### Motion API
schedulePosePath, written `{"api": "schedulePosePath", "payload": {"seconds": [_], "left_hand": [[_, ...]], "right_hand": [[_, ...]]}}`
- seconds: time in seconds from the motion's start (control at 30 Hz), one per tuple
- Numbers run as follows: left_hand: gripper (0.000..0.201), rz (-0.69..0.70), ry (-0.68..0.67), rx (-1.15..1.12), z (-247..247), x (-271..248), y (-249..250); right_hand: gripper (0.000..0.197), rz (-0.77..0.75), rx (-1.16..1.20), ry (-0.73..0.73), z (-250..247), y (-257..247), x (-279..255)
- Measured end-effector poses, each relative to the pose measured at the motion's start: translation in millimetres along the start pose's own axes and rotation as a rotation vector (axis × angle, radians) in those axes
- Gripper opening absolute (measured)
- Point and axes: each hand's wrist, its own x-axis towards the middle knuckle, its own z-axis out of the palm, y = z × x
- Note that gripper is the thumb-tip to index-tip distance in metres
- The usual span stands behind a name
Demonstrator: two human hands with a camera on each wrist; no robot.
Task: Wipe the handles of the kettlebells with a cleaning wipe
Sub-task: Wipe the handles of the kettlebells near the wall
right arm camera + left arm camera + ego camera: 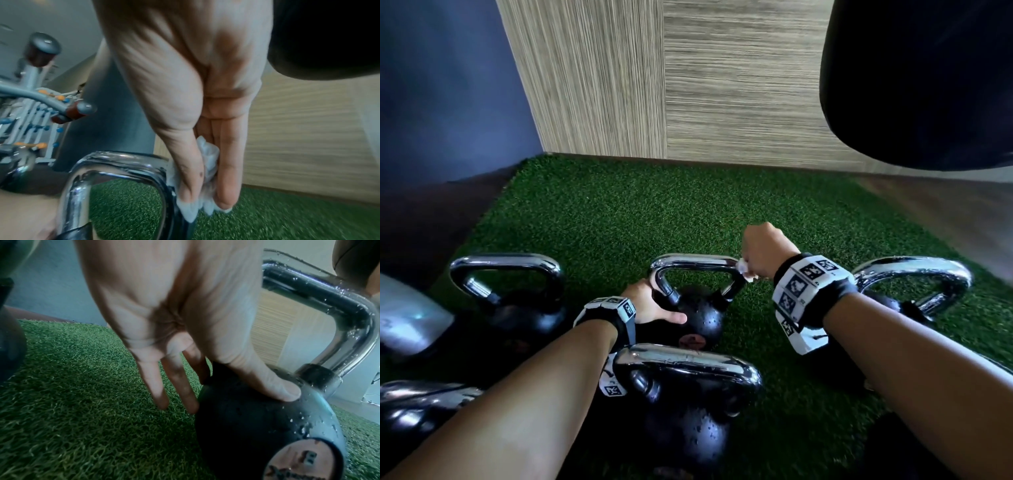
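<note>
Nearest the viewer a black kettlebell (688,435) with a chrome handle stands on the green turf (619,212), water droplets visible on its body; part of another chrome handle (424,394) shows at the near left edge. Just beyond it stands the middle kettlebell (700,317), black, wet with droplets, a worn round label on its near face. The left hand (647,305) rests on this bell: the left-wrist view shows the thumb (275,386) pressed flat against the top of the ball beside the base of the handle, and the other fingers (180,386) straight and spread down its far-left side, so the hand is laid wide over the ball without curling round it. The right hand (762,251) is at the right end of the same bell's chrome handle (695,262), at the right-hand bend. It pinches a crumpled white cleaning wipe (207,162) between thumb and fingers, and the wipe touches the chrome at that corner; a scrap of it shows below the hand in the head view. Both wrists carry bands with black-and-white markers. Further kettlebells stand to the left (517,294) and to the right (914,287), each apart from the middle one. Beyond the turf rise a wood-grain wall panel (688,85) and a dark blue wall (441,85) on the left. A large dark rounded object (928,75) overhangs the far right; what it is cannot be told.
</note>
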Motion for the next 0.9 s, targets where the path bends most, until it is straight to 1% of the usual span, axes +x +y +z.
{"api": "schedulePosePath", "payload": {"seconds": [0.03, 0.1, 0.13, 0.2, 0.27, 0.4, 0.43, 0.5, 0.53, 0.57, 0.6, 0.63, 0.67, 0.7, 0.73, 0.83, 0.87, 0.9], "left_hand": [[0.094, 0.006, -0.002, -0.011, 0.3, 0.6, -1.1], [0.075, 0.011, 0.009, -0.019, 0.3, -0.1, 0.5], [0.070, 0.013, 0.011, -0.022, 0.0, -1.0, 1.5], [0.071, 0.009, 0.007, -0.020, 0.7, -0.3, -0.5], [0.073, 0.010, -0.013, -0.014, 1.1, -0.6, -2.8], [0.072, -0.012, -0.028, -0.043, 0.1, -2.5, 0.6], [0.074, -0.022, -0.021, -0.035, 1.1, -3.4, 1.5], [0.090, -0.079, -0.007, -0.026, 3.0, -4.5, 3.1], [0.098, -0.112, -0.029, -0.022, 2.1, -5.5, 3.0], [0.104, -0.139, -0.088, -0.011, -1.3, -6.9, 3.5], [0.107, -0.175, -0.181, 0.013, -7.7, -7.6, 4.0], [0.105, -0.212, -0.283, 0.034, -17.3, -8.4, 4.8], [0.100, -0.245, -0.348, 0.050, -30.5, -9.1, 5.6], [0.092, -0.278, -0.351, 0.052, -46.8, -8.9, 6.8], [0.082, -0.292, -0.287, 0.052, -66.9, -8.6, 10.1], [0.044, -0.248, 0.015, 0.088, -128.3, -8.6, 21.3], [0.034, -0.223, 0.076, 0.069, -143.0, -12.2, 28.6], [0.025, -0.184, 0.099, 0.044, -152.9, -15.4, 36.7]], "right_hand": [[0.024, 0.015, 0.006, -0.021, -0.7, 2.7, -0.3], [0.007, 0.035, 0.029, -0.043, -0.5, 6.9, 2.7], [0.004, 0.045, 0.055, -0.066, 1.3, 10.0, 5.2], [0.006, 0.075, 0.129, -0.154, 9.1, 18.2, 13.0], [0.003, 0.118, 0.295, -0.229, 21.4, 28.2, 19.1], [0.009, 0.123, 0.525, -0.272, 54.1, 44.3, 19.8], [0.010, 0.127, 0.575, -0.286, 62.1, 46.5, 17.8], [0.011, 0.147, 0.671, -0.294, 73.5, 51.6, 14.0], [0.011, 0.152, 0.711, -0.288, 76.9, 53.7, 12.4], [0.010, 0.155, 0.729, -0.282, 78.5, 54.8, 11.8], [0.009, 0.154, 0.722, -0.280, 77.3, 56.2, 11.7], [0.011, 0.155, 0.685, -0.279, 75.5, 58.5, 12.1], [0.014, 0.155, 0.644, -0.272, 71.7, 61.3, 11.3], [0.016, 0.160, 0.612, -0.262, 67.4, 65.3, 11.2], [0.018, 0.172, 0.592, -0.251, 60.8, 68.7, 10.9], [0.022, 0.181, 0.556, -0.180, 34.6, 74.9, 12.5], [0.023, 0.161, 0.542, -0.158, 23.3, 72.9, 11.7], [0.023, 0.132, 0.527, -0.136, 12.6, 69.1, 10.6]]}}
